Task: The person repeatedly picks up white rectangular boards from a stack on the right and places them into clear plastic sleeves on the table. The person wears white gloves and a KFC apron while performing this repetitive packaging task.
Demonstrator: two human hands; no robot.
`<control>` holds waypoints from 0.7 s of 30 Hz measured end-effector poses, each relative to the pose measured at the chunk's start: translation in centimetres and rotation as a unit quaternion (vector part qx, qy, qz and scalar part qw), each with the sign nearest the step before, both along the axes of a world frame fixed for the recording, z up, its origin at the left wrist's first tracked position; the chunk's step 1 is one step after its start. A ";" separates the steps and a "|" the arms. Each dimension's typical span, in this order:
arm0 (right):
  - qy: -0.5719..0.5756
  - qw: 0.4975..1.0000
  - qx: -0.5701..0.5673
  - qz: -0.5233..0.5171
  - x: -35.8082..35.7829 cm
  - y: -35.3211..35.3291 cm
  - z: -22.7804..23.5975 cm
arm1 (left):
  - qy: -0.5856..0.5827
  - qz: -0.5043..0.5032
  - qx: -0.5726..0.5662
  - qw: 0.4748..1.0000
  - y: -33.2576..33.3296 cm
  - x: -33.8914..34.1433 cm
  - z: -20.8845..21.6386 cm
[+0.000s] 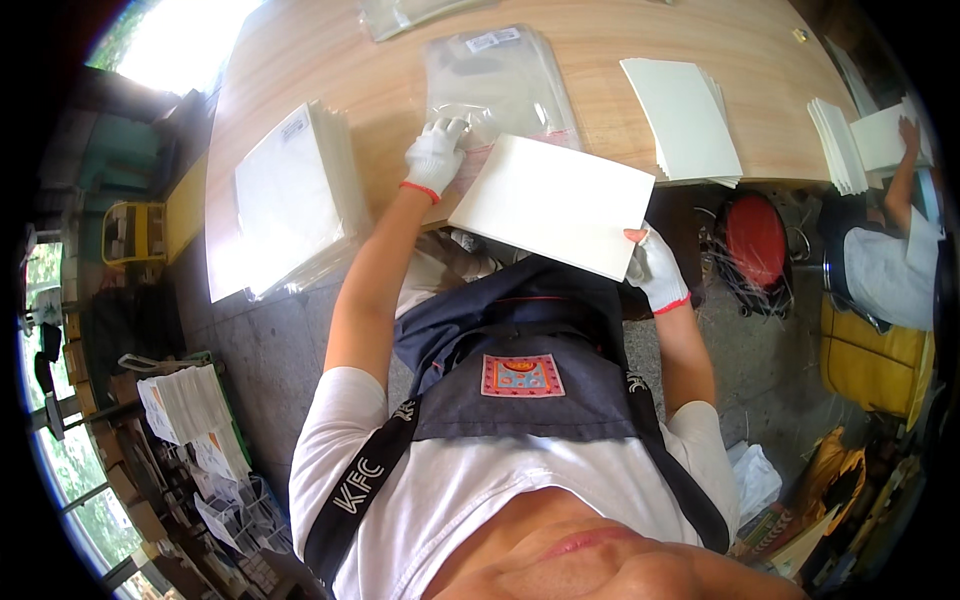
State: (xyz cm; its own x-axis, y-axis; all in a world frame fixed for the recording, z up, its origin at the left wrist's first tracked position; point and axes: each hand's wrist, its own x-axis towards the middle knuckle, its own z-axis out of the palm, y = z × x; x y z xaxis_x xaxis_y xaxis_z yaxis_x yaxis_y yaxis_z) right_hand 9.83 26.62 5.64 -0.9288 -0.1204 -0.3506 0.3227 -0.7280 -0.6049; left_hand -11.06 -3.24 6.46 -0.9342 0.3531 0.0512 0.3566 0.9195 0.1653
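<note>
My right hand (655, 268), in a white glove with a red cuff and a bare thumb, grips the near right corner of a white rectangular board (555, 205). The board is tilted over the table's front edge. My left hand (436, 155), gloved the same way, has its fingers bent onto the near end of a clear plastic bag (490, 85) on top of a flat stack of such bags. Wrinkles show in the plastic beside those fingertips. The board's left end covers part of the bags' near end.
Left on the wooden table (590, 30) stands a stack of white boards in clear plastic (290, 185). More white boards (685, 115) lie to the right. A red stool (755, 240) is below the table. At far right a co-worker's arm (905, 170) reaches to white sheets.
</note>
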 end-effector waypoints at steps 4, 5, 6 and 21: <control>0.010 1.000 0.001 -0.008 -0.5 0.5 -1.2 | 0.066 -0.015 -0.003 0.998 -0.2 0.7 0.3; 0.001 1.000 -0.006 -0.021 -0.7 0.3 -0.8 | 0.061 -0.008 0.003 0.998 -0.4 0.7 0.2; -0.008 0.999 -0.013 -0.033 -0.8 0.0 -0.5 | 0.055 0.000 0.008 0.998 -0.5 0.7 0.1; -0.040 0.997 -0.061 -0.039 -2.5 0.2 -2.3 | 0.075 0.049 0.165 0.982 -1.8 1.7 0.5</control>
State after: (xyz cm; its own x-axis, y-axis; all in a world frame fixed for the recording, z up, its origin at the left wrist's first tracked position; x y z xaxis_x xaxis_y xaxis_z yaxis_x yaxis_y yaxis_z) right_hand 7.35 26.83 3.39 -0.9067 -0.0949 -0.4111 0.3054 -0.8200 -0.4842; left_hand -9.36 -5.01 6.99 -0.9357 0.2035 0.2882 0.3130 0.8557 0.4120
